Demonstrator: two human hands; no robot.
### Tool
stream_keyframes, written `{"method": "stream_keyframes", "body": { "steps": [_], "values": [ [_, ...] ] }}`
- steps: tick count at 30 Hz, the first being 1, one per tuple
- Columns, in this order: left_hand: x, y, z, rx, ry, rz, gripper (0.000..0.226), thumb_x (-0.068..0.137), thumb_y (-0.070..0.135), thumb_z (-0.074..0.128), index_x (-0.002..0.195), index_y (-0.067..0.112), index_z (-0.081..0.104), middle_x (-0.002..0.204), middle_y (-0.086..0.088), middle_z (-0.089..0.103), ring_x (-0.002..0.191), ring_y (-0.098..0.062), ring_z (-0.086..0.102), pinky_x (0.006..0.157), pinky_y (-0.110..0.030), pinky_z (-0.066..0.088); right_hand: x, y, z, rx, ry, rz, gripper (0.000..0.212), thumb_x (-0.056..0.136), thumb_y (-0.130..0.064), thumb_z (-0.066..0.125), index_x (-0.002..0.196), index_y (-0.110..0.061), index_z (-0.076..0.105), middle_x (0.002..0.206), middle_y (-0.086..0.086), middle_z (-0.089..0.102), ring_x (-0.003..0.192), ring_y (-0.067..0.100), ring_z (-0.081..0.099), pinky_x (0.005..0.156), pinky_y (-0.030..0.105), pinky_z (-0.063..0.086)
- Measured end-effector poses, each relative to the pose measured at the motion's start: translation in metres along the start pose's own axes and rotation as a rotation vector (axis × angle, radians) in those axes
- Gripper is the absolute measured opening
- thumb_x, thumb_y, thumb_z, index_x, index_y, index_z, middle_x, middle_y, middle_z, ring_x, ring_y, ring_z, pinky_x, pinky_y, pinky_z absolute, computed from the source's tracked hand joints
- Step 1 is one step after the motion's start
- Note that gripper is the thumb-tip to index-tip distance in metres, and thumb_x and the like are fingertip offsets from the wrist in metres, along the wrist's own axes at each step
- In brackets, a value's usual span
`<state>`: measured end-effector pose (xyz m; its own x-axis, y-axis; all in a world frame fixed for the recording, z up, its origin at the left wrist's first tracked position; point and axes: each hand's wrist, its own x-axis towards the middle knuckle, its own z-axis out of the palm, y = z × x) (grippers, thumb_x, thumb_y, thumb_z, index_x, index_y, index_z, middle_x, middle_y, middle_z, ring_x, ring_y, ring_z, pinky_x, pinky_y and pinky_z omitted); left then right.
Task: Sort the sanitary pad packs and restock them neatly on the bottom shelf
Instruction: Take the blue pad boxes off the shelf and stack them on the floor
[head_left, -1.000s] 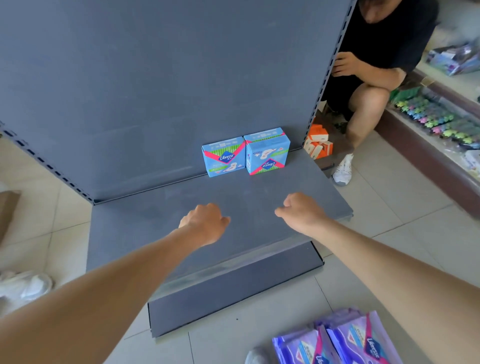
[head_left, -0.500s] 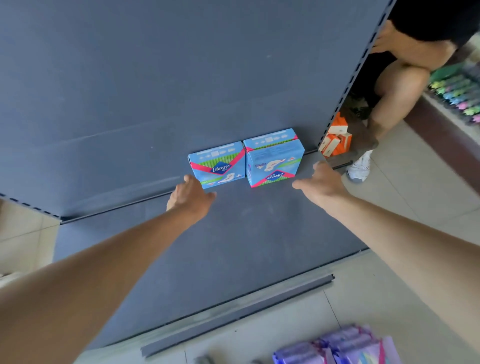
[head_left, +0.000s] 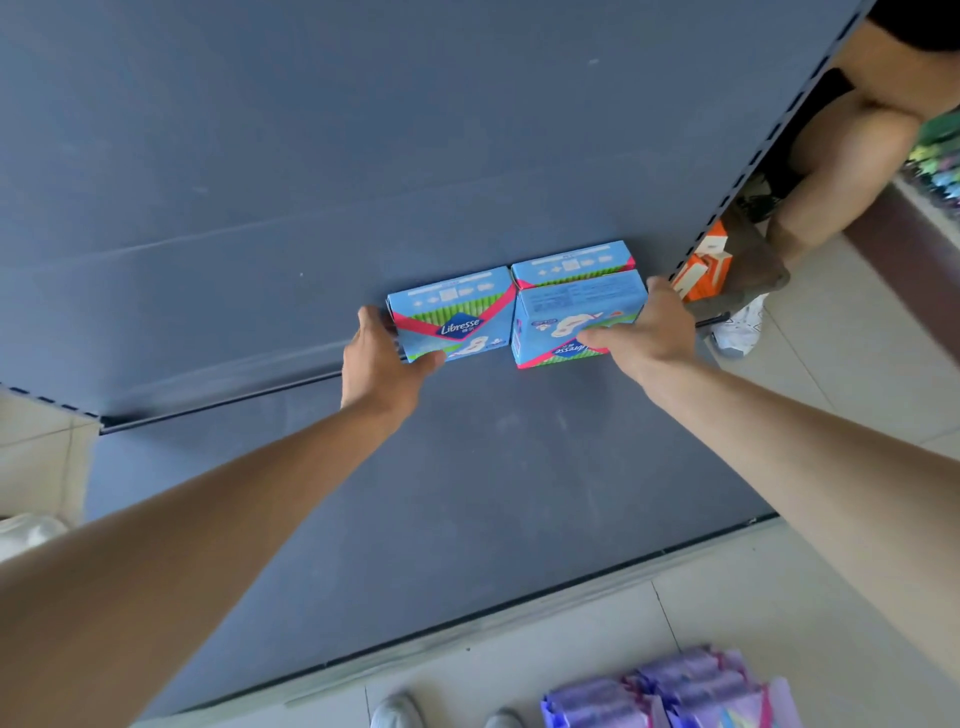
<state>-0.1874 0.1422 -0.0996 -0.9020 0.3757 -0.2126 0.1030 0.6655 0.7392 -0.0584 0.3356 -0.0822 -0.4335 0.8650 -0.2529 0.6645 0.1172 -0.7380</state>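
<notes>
Our left hand (head_left: 387, 358) grips the left blue pack (head_left: 457, 312), our right hand (head_left: 647, 332) the right blue pack (head_left: 566, 306), side by side at the back of the bottom shelf (head_left: 467, 493); light, stiff cartons, we judge; hold their outer ends.

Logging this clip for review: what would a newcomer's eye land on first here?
Two bright blue packs stand side by side at the back of the grey bottom shelf: the left blue pack with its logo upright, the right blue pack with its logo upside down. The left hand grips the first, the right hand the second. On the floor, near right, lie purple packs.
</notes>
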Motion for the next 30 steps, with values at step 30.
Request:
{"method": "stream_keyframes", "body": {
  "steps": [30],
  "values": [
    [-0.12,-0.001,-0.022,-0.329,-0.595,-0.079,0.021,0.099,0.013,0.046,0.118,0.011,0.055,0.105,-0.001,0.065,0.073,-0.001,0.069,0.067,-0.019,0.058,-0.128,0.042,-0.048,0.6,-0.391,0.115,0.03,0.082,-0.014,0.07,0.11,-0.004,0.066,0.1,0.014,0.072,0.078,0.019,0.07,0.069,0.029,0.058]
  ]
}}
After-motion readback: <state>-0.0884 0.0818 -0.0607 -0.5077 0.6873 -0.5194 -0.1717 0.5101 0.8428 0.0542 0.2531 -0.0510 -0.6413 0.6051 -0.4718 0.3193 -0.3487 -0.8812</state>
